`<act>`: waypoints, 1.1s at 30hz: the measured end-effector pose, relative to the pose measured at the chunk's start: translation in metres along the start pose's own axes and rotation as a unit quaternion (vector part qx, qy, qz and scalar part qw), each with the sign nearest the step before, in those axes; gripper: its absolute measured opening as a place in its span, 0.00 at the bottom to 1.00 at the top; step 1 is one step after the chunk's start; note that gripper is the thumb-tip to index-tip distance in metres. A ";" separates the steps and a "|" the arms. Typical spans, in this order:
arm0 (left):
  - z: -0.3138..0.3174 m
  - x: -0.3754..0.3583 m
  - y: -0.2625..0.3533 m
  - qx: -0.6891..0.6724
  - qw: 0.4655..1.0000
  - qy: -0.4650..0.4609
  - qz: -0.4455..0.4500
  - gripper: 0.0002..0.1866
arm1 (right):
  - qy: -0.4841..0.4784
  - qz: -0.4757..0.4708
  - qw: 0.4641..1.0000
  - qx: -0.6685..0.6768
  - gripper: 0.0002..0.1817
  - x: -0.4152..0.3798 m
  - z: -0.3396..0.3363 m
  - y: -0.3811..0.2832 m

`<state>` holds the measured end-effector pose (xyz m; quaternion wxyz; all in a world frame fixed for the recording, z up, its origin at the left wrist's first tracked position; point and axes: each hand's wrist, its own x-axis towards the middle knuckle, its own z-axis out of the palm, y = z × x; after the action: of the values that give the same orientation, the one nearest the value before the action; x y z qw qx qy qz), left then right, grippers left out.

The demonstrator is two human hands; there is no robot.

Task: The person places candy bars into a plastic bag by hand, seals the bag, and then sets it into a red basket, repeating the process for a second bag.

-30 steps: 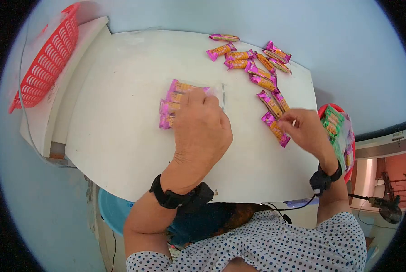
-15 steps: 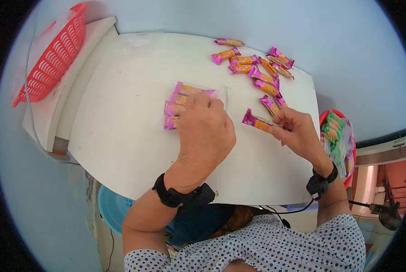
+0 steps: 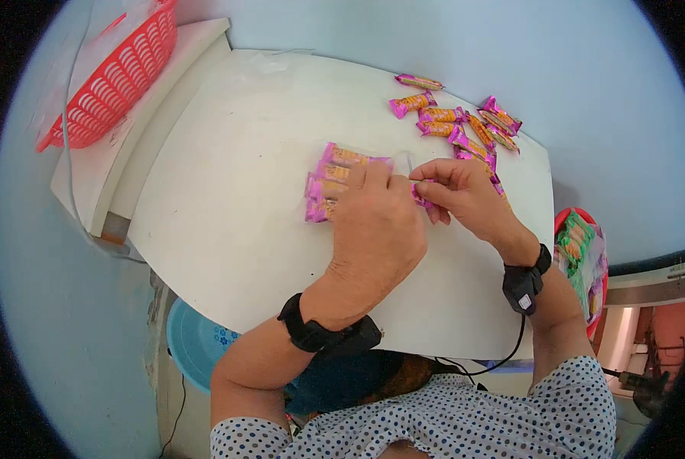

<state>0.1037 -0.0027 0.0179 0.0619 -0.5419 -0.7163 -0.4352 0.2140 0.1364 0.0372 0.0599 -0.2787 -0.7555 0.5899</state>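
A clear plastic bag (image 3: 341, 155) lies on the white table with several pink-and-orange snack packs (image 3: 332, 189) lined up in it. My left hand (image 3: 378, 237) is over its right side, fingers curled down and closed at the bag's edge; the fingertips are partly hidden. My right hand (image 3: 472, 200) pinches one more wrapped snack pack (image 3: 421, 196) between thumb and fingers, right beside my left hand at the bag's right end. Beyond my right hand, loose snack packs (image 3: 440, 115) of the same kind lie scattered, some partly covered by the hand.
A red plastic basket (image 3: 120, 84) stands on a raised ledge (image 3: 140, 126) at the left. Right of the table (image 3: 228, 199), a red container (image 3: 566, 218) holds green and pink packets. A blue basin (image 3: 193, 344) sits below the front left edge. Walls border the back.
My right hand has moved left with the snack pack, away from the loose packs and up to the bag. My left hand stays at the bag. The whole view has shifted slightly.
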 end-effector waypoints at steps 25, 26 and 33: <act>-0.002 0.001 0.002 0.005 0.999 -0.032 0.009 0.04 | 0.165 -0.148 0.937 -0.270 0.11 -0.025 -0.007 0.000; -0.003 0.001 0.003 0.003 0.999 -0.033 0.010 0.04 | 0.192 -0.160 0.912 -0.324 0.10 -0.036 -0.018 0.001; 0.002 -0.001 0.000 0.003 0.999 -0.015 0.028 0.04 | 0.198 0.022 0.840 -0.504 0.09 -0.084 -0.043 0.029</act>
<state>0.1051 -0.0022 0.0165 0.0645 -0.5680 -0.7032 -0.4228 0.3124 0.1361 0.0426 0.0463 -0.3973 -0.9145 0.0613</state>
